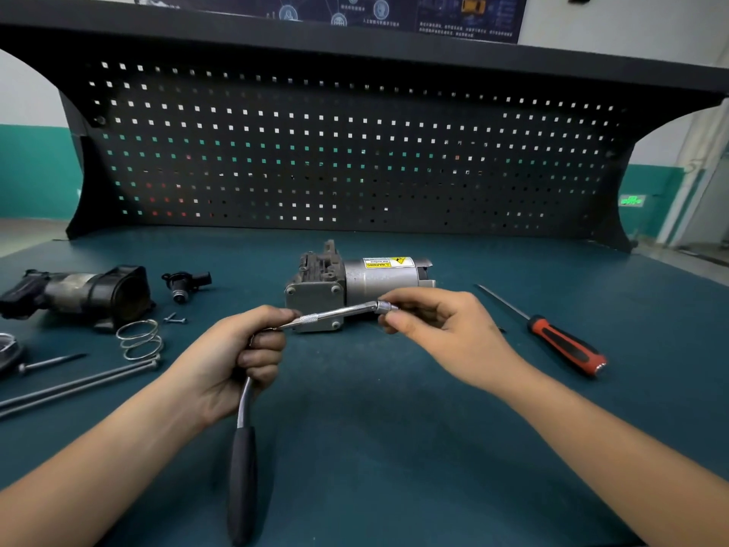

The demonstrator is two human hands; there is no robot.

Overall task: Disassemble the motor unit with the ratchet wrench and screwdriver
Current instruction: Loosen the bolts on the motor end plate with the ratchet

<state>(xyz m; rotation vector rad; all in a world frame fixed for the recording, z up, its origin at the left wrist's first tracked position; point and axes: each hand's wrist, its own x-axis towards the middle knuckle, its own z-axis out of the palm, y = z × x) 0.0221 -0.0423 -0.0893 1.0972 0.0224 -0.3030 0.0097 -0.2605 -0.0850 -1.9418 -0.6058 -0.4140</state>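
At mid counter [394,448], just nearside of the motor unit [378,278]: holding the ratchet wrench [242,467] in the left grip [252,349], fingers closed round its head end, black handle hanging toward the near edge. Pinching the socket [384,307] on the tip of the extension bar [335,313] with the right grip [430,321], thumb and fingertips closed on it. Probably seating the socket; pushing it fully home, lining the bar up square before going to an end-plate bolt. Leaving the motor unit lying on its side, label up. Noting the screwdriver [568,345] right; spring [140,341], long bolts [79,382] and black housing [98,294] left. Seeing no obstruction; minding the dangling handle.
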